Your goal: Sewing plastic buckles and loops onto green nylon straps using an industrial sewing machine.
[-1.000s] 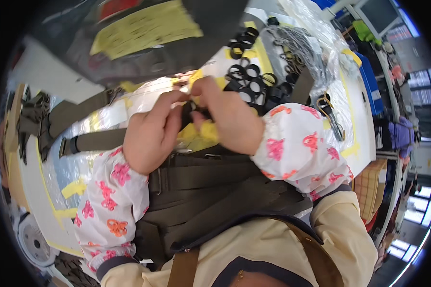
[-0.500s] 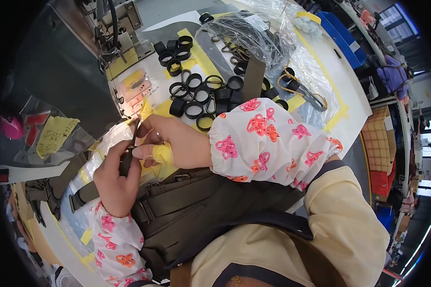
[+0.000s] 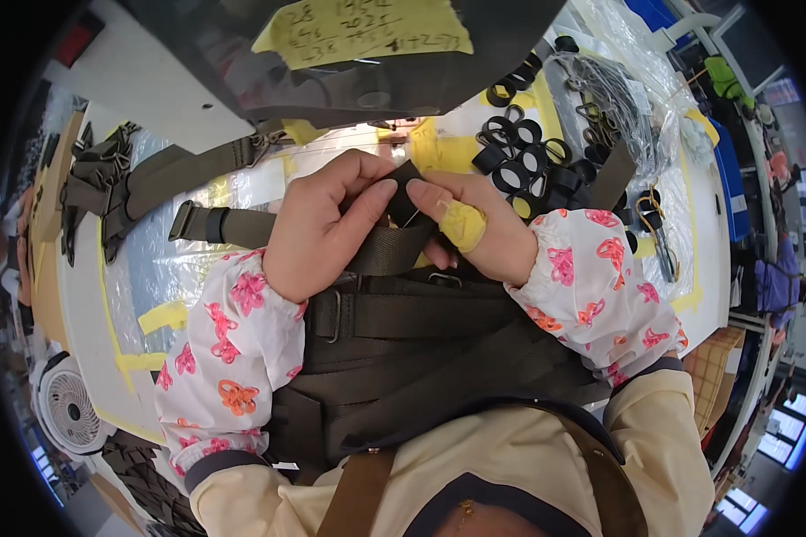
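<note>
Between both hands I hold a dark olive webbing strap (image 3: 390,251), bent over into a loop below my fingers. My left hand (image 3: 318,224) pinches its upper end between thumb and fingers. My right hand (image 3: 493,228), with yellow tape (image 3: 463,225) round the thumb, pinches the same end from the other side, thumb tips close together. Part of the strap is hidden behind the fingers. Under my hands, a pile of dark webbing straps (image 3: 439,327) lies across my lap, with a metal buckle (image 3: 334,315) near its left end.
A dark sewing machine (image 3: 358,94) bearing a yellow note stands ahead. Many black rings (image 3: 510,175) and metal clips lie right of it, near a plastic bag of grey cords (image 3: 613,98). Leftward lie more straps (image 3: 184,170) and a buckled strap (image 3: 242,226). A white fan (image 3: 69,407) stands lower left.
My hands have come back from beside the machine's needle area, holding the strap in front of me with the thumbs facing. The head view has swung left, bringing the machine body to the middle.
</note>
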`<control>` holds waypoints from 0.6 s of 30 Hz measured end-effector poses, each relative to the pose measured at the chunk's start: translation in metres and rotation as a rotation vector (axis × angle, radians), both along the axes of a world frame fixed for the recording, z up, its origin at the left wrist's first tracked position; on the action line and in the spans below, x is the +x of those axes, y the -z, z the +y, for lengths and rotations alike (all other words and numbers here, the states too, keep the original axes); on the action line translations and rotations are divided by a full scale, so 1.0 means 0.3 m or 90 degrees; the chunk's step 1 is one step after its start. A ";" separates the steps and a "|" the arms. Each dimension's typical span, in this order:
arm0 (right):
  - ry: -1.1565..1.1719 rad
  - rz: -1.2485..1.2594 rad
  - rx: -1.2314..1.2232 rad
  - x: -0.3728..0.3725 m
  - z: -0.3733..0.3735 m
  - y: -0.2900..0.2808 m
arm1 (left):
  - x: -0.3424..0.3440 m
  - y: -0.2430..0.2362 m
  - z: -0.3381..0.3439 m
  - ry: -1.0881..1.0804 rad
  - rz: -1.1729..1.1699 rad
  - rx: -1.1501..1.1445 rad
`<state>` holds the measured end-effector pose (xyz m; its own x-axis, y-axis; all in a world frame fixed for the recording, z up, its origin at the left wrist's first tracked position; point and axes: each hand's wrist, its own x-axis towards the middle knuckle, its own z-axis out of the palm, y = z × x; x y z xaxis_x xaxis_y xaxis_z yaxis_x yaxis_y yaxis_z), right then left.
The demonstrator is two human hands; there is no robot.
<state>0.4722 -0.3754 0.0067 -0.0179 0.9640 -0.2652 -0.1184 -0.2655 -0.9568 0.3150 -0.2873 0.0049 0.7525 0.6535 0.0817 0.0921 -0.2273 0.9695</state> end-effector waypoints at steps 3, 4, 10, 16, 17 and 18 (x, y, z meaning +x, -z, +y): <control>0.046 0.020 -0.025 -0.010 -0.003 0.016 | 0.004 0.017 0.009 -0.020 -0.005 0.082; 0.031 0.019 -0.016 -0.006 -0.006 0.030 | -0.003 0.006 0.013 0.015 0.060 0.384; 0.082 0.000 0.024 -0.022 -0.006 0.019 | -0.002 -0.034 -0.038 0.093 0.248 0.869; 0.121 -0.122 0.068 -0.048 -0.004 0.020 | -0.012 -0.015 0.021 0.034 0.158 0.278; 0.116 -0.124 0.066 -0.046 -0.004 0.024 | -0.009 -0.007 0.023 0.029 0.156 0.275; 0.125 -0.170 0.104 -0.043 -0.005 0.031 | -0.005 0.005 0.022 0.035 0.112 0.247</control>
<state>0.4593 -0.3770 -0.0028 0.2203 0.9723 -0.0776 0.1076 -0.1032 -0.9888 0.3136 -0.2808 0.0033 0.8095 0.5587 0.1805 0.2266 -0.5809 0.7818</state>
